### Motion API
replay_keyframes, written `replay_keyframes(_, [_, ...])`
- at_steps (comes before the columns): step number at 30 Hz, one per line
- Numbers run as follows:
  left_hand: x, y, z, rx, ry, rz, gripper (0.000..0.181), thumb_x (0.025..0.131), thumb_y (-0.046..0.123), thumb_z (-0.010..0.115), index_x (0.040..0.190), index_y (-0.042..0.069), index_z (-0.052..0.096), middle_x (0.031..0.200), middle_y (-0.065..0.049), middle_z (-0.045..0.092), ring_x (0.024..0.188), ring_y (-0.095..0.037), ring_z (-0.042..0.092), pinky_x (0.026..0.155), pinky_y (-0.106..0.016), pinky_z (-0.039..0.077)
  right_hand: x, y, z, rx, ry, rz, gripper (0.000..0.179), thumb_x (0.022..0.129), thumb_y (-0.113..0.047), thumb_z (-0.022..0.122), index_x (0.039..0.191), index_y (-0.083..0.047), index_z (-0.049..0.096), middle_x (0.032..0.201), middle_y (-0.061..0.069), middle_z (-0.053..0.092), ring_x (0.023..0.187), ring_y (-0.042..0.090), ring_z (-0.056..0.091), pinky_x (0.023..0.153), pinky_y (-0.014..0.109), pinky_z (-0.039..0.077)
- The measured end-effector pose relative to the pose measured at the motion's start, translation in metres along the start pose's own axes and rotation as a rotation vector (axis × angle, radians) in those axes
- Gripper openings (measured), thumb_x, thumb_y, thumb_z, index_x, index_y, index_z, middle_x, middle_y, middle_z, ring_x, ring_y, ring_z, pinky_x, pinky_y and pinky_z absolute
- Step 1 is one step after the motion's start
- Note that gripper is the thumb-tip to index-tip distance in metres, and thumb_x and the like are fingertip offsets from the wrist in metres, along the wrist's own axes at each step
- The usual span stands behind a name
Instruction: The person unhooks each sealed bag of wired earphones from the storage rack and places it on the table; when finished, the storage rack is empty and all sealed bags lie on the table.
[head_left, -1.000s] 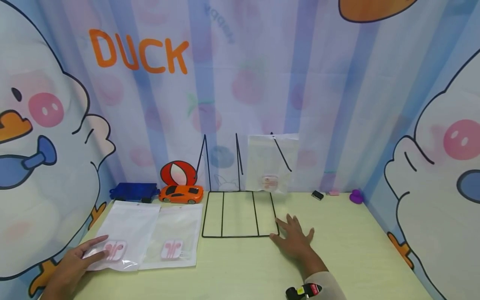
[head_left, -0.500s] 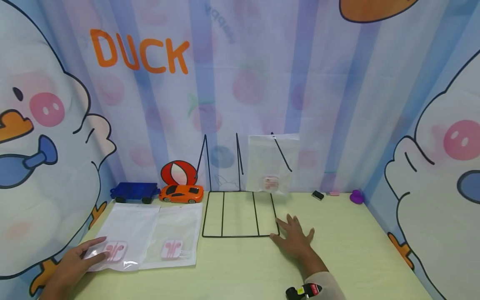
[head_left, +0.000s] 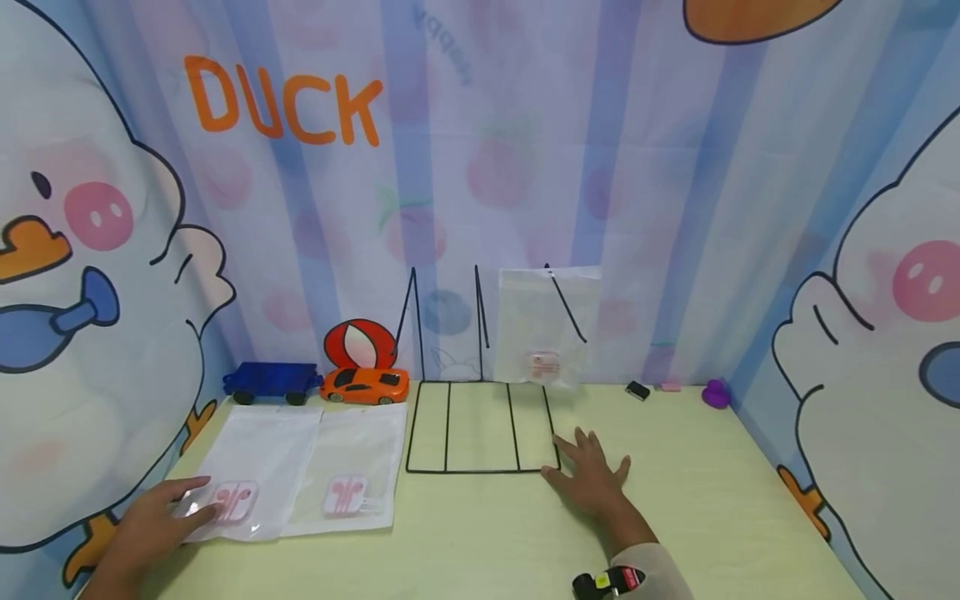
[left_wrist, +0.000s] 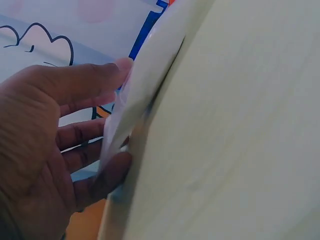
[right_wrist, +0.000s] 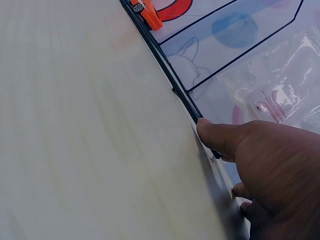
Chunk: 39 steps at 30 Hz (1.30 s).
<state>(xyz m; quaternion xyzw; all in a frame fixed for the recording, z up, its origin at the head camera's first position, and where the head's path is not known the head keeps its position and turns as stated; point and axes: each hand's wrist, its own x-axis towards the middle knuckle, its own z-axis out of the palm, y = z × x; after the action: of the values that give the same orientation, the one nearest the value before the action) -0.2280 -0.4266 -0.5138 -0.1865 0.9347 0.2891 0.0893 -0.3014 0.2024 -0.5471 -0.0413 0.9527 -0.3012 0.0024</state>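
My left hand (head_left: pixel 153 521) pinches the lower left corner of a white zip bag (head_left: pixel 258 450). In the left wrist view the corner stands raised off the table between thumb and fingers. Pink earphones in a square case (head_left: pixel 235 502) show through its front. Overlapping it on the right lies a second zip bag (head_left: pixel 360 450) with a like case. My right hand (head_left: pixel 592 479), fingers spread, touches the right front corner of a black wire display rack (head_left: pixel 483 472); its thumb (right_wrist: pixel 215 134) rests against the rod. A third bag (head_left: pixel 547 325) hangs from the rack's right hook.
Behind the bags stand a blue toy wagon (head_left: pixel 272 382) and an orange toy car (head_left: pixel 365 386). Further right along the back lie a small black object (head_left: pixel 637 391), a pink piece (head_left: pixel 669 387) and a purple object (head_left: pixel 716 394). A patterned curtain (head_left: pixel 517 125) closes the back.
The head view has shifted slightly. My left fingers have drawn in a little toward the bag's corner. My right hand stays at the rack, and the hanging bag has not moved.
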Motion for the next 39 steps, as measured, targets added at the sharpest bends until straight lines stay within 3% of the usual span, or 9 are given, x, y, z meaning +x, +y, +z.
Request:
replay_keyframes(6, [-0.003,0.005,-0.003,0.102,-0.005,-0.007,0.099,0.091,0.061,0.083,0.155,-0.007,0.050,0.152,-0.044,0.044,0.128,-0.058,0.051,0.111,-0.073,0.048,0.001,0.001,0.000,-0.006,-0.004,0.008,0.067,0.105,-0.049,0.066,0.164,-0.022,0.051,0.180,0.023,0.024,0.170,0.049,0.010,0.121,0.089,-0.012])
replay_keyframes(11, [-0.007,0.007,-0.005,0.104,-0.007,-0.049,0.098,0.092,0.058,0.083,0.154,-0.009,0.048,0.150,-0.044,0.047,0.124,-0.056,0.054,0.109,-0.072,0.050,0.000,-0.001,-0.002,0.010,-0.002,0.004,0.068,0.104,-0.049,0.067,0.164,-0.021,0.052,0.180,0.024,0.024,0.170,0.050,0.010,0.120,0.089,-0.012])
replay_keyframes(18, [-0.004,0.006,-0.005,0.133,0.005,-0.054,0.090,0.095,0.052,0.082,0.153,-0.009,0.050,0.149,-0.043,0.048,0.122,-0.055,0.055,0.108,-0.072,0.051,0.004,0.007,0.003,0.022,0.016,-0.019,0.069,0.103,-0.049,0.067,0.164,-0.020,0.050,0.180,0.024,0.024,0.169,0.050,0.010,0.120,0.088,-0.014])
replay_keyframes(26, [-0.008,0.012,-0.006,0.238,0.002,-0.063,0.088,0.096,0.052,0.080,0.153,-0.009,0.051,0.149,-0.041,0.051,0.120,-0.054,0.057,0.106,-0.072,0.052,-0.002,0.001,0.001,0.026,0.030,-0.036,0.071,0.103,-0.057,0.066,0.162,-0.020,0.054,0.177,0.027,0.029,0.168,0.052,0.016,0.119,0.090,-0.011])
replay_keyframes(33, [-0.012,0.017,-0.010,0.298,0.017,-0.035,0.095,0.096,0.062,0.076,0.154,-0.008,0.049,0.149,-0.042,0.048,0.127,-0.058,0.053,0.107,-0.074,0.051,-0.001,0.000,0.001,0.018,0.029,-0.028,0.068,0.103,-0.051,0.068,0.162,-0.018,0.054,0.178,0.027,0.029,0.167,0.053,0.016,0.120,0.090,-0.010])
replay_keyframes(39, [-0.017,0.022,-0.015,0.299,0.093,0.074,0.107,0.090,0.076,0.073,0.157,-0.004,0.050,0.153,-0.043,0.048,0.136,-0.064,0.049,0.107,-0.078,0.047,0.000,0.002,0.001,0.013,0.019,-0.019,0.068,0.104,-0.050,0.068,0.162,-0.019,0.053,0.179,0.025,0.027,0.168,0.052,0.014,0.120,0.089,-0.011])
